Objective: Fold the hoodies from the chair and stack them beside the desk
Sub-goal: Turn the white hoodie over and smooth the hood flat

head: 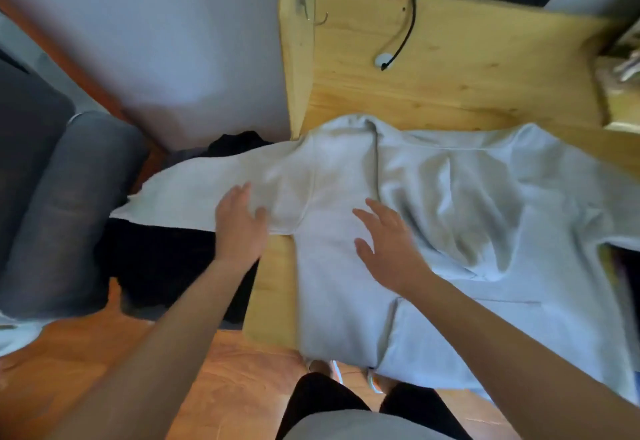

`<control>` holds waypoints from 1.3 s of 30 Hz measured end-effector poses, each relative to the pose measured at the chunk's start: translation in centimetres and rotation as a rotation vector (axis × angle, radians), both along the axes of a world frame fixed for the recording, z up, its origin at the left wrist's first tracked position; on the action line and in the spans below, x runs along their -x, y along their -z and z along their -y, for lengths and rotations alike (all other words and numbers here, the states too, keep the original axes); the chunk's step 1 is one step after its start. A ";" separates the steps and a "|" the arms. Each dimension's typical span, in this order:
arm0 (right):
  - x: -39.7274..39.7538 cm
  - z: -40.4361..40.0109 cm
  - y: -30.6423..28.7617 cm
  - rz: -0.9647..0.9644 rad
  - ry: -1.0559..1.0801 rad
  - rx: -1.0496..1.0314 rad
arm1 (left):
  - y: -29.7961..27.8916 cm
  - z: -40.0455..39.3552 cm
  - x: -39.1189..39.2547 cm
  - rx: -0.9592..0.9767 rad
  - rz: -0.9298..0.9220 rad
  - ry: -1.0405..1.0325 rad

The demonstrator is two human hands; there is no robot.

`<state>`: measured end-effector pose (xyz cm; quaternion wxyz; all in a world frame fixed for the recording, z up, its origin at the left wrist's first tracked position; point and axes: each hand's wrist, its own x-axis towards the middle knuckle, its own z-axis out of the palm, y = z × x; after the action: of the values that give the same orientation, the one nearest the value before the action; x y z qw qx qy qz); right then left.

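Pale grey cotton hoodie [433, 197] is lying flat across light pine desk [450, 69], long axis front-to-back, sleeve [180, 194] overhanging left edge. Left hand [239, 228] nearer, resting on sleeve w/ fingers relaxed; right hand [388, 245] is hovering over body, fingers spread, gripping nothing.

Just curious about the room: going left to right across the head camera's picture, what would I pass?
Dark grey padded cushions → black clothes pile → left hand → right hand → light grey hoodie's rumpled body on the pale wooden desk.

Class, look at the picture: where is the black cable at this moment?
In the head view, the black cable lies on the wooden desk at the far side, beyond the grey hoodie, ending at a small white disc.
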<state>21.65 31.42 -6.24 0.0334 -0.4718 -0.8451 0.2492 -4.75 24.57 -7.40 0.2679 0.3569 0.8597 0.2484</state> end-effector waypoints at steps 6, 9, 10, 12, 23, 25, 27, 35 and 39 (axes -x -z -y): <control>-19.8 2.1 -1.5 0.156 0.481 -0.166 | 2.3 0.3 -18.0 0.009 -0.226 0.845; -22.5 -0.1 -2.4 -0.173 1.023 0.082 | 2.3 0.0 -19.5 0.206 -0.280 0.888; -22.4 -1.1 -2.5 -0.347 1.175 0.248 | 1.4 -0.5 -20.2 0.134 -0.202 0.744; -21.5 -2.5 -2.8 -0.561 1.258 0.519 | -1.0 -1.7 -22.0 -0.023 -0.101 0.436; -18.7 -8.5 -9.4 -0.773 0.984 0.863 | -5.9 -12.2 -28.5 0.358 0.905 -0.450; -19.1 -9.6 -10.7 -0.815 0.988 0.914 | -7.9 -13.4 -27.8 0.223 1.010 -0.560; -19.7 -11.2 -11.9 -0.861 1.085 0.950 | -10.7 -14.8 -26.8 0.057 1.156 -0.634; -19.8 -15.3 -14.3 -1.134 0.984 0.730 | -16.4 -16.3 -25.8 -0.518 1.262 -0.515; -22.0 -8.2 -7.9 -1.029 1.150 0.751 | -10.2 -11.0 -26.6 -0.342 1.076 -0.600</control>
<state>43.60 39.59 1.66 0.3754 -0.6349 -0.2156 0.6399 21.89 35.56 2.77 0.5201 -0.0360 0.6158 0.5908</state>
